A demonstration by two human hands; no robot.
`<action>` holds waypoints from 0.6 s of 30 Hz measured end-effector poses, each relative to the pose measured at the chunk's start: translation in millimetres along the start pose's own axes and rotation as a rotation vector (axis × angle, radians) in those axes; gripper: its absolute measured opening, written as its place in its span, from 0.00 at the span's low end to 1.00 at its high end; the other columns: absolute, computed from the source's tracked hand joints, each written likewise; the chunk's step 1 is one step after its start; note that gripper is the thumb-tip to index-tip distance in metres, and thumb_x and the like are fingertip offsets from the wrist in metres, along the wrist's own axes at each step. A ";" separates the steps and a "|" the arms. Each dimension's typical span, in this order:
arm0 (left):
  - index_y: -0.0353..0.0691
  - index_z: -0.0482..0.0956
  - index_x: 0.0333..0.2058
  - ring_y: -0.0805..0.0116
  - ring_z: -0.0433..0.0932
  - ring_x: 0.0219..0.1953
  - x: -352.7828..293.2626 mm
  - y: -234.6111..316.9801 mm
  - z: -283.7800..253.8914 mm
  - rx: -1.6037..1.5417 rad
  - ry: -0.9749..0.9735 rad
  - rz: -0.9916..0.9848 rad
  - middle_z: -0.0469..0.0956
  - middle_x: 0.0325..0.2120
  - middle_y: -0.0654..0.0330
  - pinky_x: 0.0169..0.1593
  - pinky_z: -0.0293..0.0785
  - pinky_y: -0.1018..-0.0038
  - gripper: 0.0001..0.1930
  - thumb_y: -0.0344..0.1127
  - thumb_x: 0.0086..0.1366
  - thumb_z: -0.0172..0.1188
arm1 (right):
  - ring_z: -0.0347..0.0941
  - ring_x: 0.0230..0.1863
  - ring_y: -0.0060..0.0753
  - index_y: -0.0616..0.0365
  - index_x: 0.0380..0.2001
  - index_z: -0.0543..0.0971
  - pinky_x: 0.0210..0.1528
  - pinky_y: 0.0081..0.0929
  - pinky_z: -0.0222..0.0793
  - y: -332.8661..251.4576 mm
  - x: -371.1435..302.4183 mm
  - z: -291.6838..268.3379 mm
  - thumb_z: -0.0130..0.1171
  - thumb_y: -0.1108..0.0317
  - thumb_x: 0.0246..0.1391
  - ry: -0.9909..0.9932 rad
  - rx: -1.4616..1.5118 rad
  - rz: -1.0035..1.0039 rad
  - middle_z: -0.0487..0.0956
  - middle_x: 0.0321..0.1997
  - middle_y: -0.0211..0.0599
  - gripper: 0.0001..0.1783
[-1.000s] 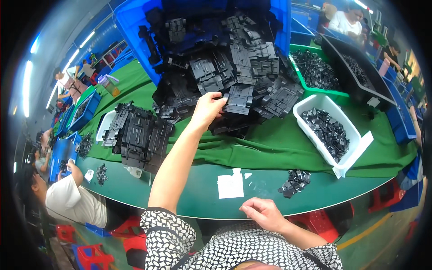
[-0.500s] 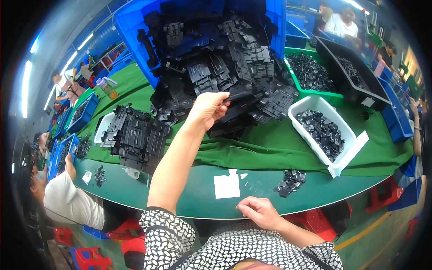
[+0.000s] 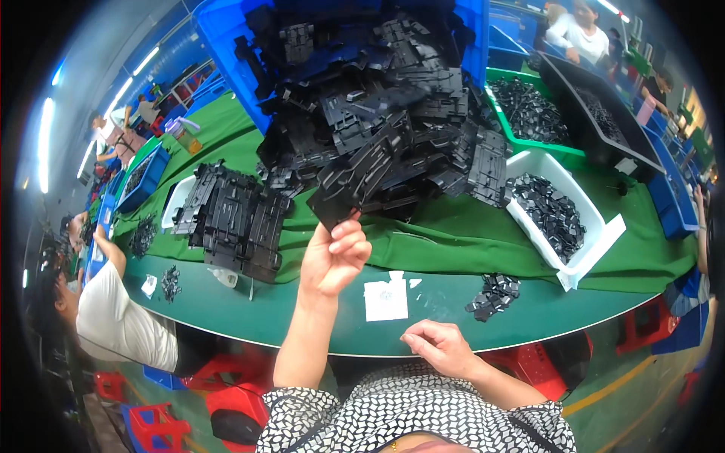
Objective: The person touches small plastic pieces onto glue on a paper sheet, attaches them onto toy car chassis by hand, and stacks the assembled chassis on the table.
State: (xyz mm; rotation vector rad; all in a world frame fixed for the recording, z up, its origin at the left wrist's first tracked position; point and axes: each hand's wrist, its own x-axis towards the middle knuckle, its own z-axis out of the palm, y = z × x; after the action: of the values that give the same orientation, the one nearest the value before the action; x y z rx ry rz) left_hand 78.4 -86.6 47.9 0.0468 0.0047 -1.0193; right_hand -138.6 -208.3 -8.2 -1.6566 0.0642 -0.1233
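My left hand [image 3: 334, 256] is raised over the green table and grips the lower corner of a flat black plastic part [image 3: 361, 175]. The part slants up to the right, with its top end against the big heap of black plastic parts [image 3: 377, 106] that spills from a blue bin [image 3: 226, 53]. My right hand [image 3: 440, 348] rests at the near edge of the table [image 3: 317, 317], fingers loosely curled with nothing in them. A white paper slip [image 3: 386, 300] lies just beyond it. A small cluster of black clips [image 3: 493, 295] lies to the right.
A stack of black parts [image 3: 234, 215] sits at the left on the green cloth. A white tray [image 3: 585, 253] of small black pieces stands at the right, a green tray [image 3: 521, 75] and black tray [image 3: 596, 124] behind it. A person in a white shirt [image 3: 113, 317] sits at the left.
My left hand has pulled back from the heap toward me, drawing one black part out with it. My right hand has stayed at the table edge.
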 end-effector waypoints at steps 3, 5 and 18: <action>0.26 0.71 0.45 0.82 0.60 0.18 -24.8 -5.2 -8.9 -0.047 -0.038 -0.014 0.64 0.20 0.70 0.28 0.54 0.82 0.17 0.38 0.69 0.50 | 0.69 0.23 0.19 0.63 0.33 0.79 0.26 0.20 0.66 -0.9 -0.1 0.0 0.58 0.68 0.58 -0.007 -0.018 -0.001 0.77 0.25 0.33 0.08; 0.26 0.72 0.46 0.82 0.60 0.18 -36.7 -7.3 -12.3 -0.080 -0.056 -0.011 0.64 0.19 0.70 0.28 0.54 0.82 0.17 0.38 0.68 0.50 | 0.69 0.23 0.18 0.64 0.33 0.79 0.26 0.20 0.66 -1.7 0.8 1.9 0.58 0.68 0.58 0.015 -0.033 -0.004 0.77 0.23 0.32 0.08; 0.38 0.75 0.45 0.84 0.58 0.15 -89.2 -73.4 -52.7 -0.092 -0.108 -0.157 0.59 0.14 0.75 0.27 0.53 0.82 0.15 0.41 0.67 0.52 | 0.62 0.27 0.14 0.64 0.52 0.71 0.29 0.14 0.59 -25.1 35.6 1.0 0.52 0.67 0.62 0.105 0.638 0.065 0.70 0.31 0.25 0.18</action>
State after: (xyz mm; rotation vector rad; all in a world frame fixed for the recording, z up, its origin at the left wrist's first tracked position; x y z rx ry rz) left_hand -29.9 -46.9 -5.2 -0.0940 -0.0439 -1.1762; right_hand -104.0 -209.2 18.2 -1.0094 0.1431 -0.1617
